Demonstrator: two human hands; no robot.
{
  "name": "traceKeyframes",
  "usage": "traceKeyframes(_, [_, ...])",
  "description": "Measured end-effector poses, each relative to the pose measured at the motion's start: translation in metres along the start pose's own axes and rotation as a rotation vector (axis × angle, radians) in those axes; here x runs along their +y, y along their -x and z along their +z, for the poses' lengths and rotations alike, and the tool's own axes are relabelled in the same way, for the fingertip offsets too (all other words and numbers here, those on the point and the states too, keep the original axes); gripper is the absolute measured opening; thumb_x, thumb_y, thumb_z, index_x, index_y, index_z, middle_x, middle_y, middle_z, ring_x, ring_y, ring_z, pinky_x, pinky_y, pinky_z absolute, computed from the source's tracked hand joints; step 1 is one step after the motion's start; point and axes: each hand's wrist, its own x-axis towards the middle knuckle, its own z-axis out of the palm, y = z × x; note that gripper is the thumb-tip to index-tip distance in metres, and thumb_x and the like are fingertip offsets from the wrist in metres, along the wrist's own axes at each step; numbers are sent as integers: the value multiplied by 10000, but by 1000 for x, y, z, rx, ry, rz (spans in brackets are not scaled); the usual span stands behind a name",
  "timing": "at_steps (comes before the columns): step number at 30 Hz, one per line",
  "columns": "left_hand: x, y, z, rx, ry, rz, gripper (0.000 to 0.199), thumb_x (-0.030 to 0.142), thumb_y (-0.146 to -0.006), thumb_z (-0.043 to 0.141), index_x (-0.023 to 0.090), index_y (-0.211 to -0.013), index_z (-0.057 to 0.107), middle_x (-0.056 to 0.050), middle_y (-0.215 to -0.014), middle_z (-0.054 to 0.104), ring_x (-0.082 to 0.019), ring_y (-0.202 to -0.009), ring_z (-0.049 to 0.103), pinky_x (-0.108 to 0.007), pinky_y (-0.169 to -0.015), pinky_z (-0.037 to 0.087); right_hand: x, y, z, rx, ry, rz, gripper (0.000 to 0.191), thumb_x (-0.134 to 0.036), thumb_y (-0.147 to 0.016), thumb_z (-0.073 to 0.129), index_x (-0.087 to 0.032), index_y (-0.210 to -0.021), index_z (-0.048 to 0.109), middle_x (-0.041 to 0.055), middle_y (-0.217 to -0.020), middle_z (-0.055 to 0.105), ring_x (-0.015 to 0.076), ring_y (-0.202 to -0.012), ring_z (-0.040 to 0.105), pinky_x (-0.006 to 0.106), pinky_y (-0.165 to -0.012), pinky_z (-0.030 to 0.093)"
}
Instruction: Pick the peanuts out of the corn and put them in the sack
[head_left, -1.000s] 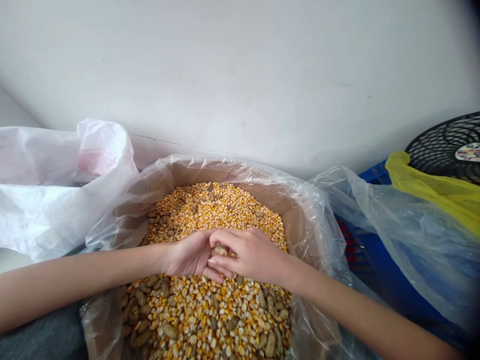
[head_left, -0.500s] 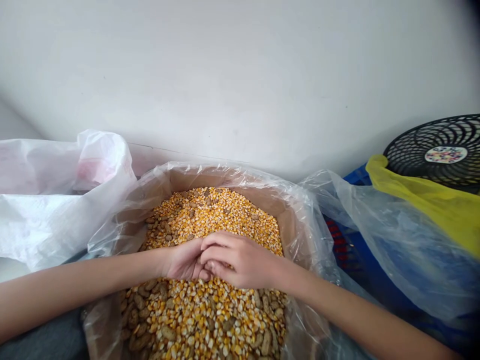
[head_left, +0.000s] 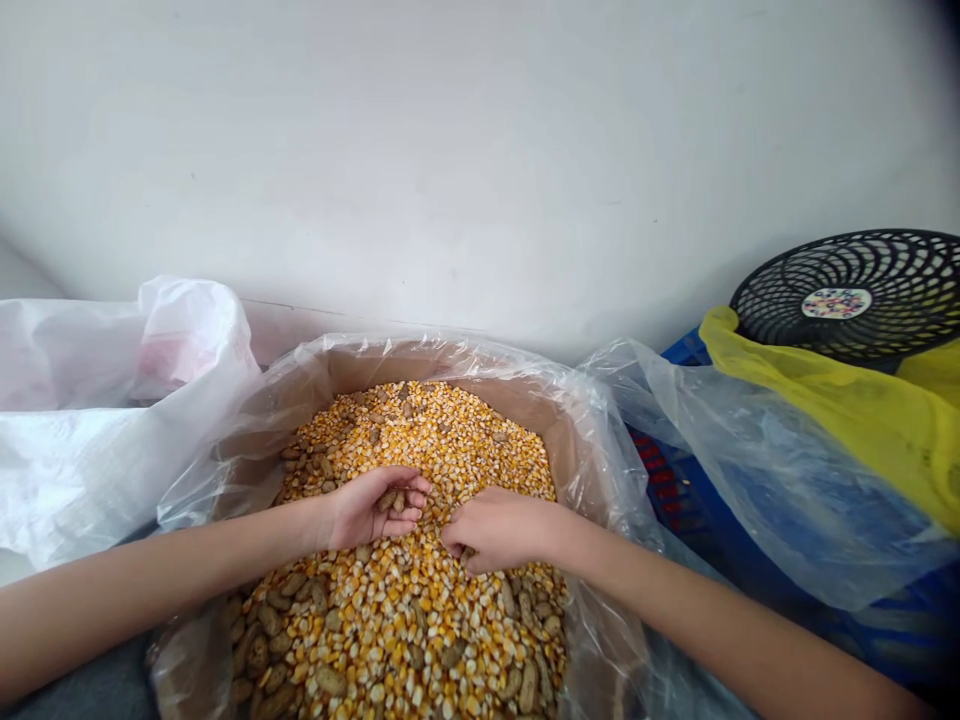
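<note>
Cardboard box (head_left: 570, 420) with clear plastic liner (head_left: 600, 400), heaped with yellow corn kernels (head_left: 420, 630). Hands now apart, no longer clasped over corn. Left hand (head_left: 364, 510) cupped narrow, holding peanuts (head_left: 391, 500) at fingers; right hand (head_left: 499, 530) curled down onto kernels, any hold hidden.

Bright, even light; dim, blurred corners

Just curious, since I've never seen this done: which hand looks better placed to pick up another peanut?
Probably the right hand: its fingertips are down at the corn, while the left hand is cupped around peanuts.
</note>
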Motion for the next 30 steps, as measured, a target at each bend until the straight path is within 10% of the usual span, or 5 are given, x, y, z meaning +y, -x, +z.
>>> traceKeyframes(10, [1, 4, 6, 27, 18, 72, 153, 234, -732, 461, 115, -768, 551, -31, -690, 585, -98, -641, 565, -217, -687, 465, -11, 11, -38, 350, -361, 9, 167, -284, -767, 449, -235, -889, 553, -22, -820, 598, 92, -696, 521, 218, -623, 370])
traceKeyframes(21, [-1, 4, 7, -48, -33, -63, 151, 244, -711, 502, 105, -724, 559, -23, -650, 558, -80, -587, 542, -151, -516, 454, -13, -2, -24, 629, -197, 33, 150, -224, -796, 425, -203, -867, 555, 0, -859, 591, 113, -795, 508, 255, -749, 358])
traceKeyframes(27, [7, -1, 0, 124, 101, 128, 147, 229, -734, 463, 125, -638, 502, -2, -558, 506, -63, -484, 491, -155, -450, 424, -4, -8, -13, 721, -375, 330, 157, -199, -799, 381, -209, -880, 515, -6, -809, 570, 104, -726, 501, 240, -670, 386])
traceKeyframes(30, [10, -2, -3, 259, 174, 254, 162, 208, -739, 445, 143, -590, 447, 12, -532, 480, -66, -470, 480, -171, -442, 421, -2, -15, 1, 659, -333, 260, 241, -121, -766, 389, -206, -954, 515, 20, -905, 557, 126, -860, 476, 267, -768, 374])
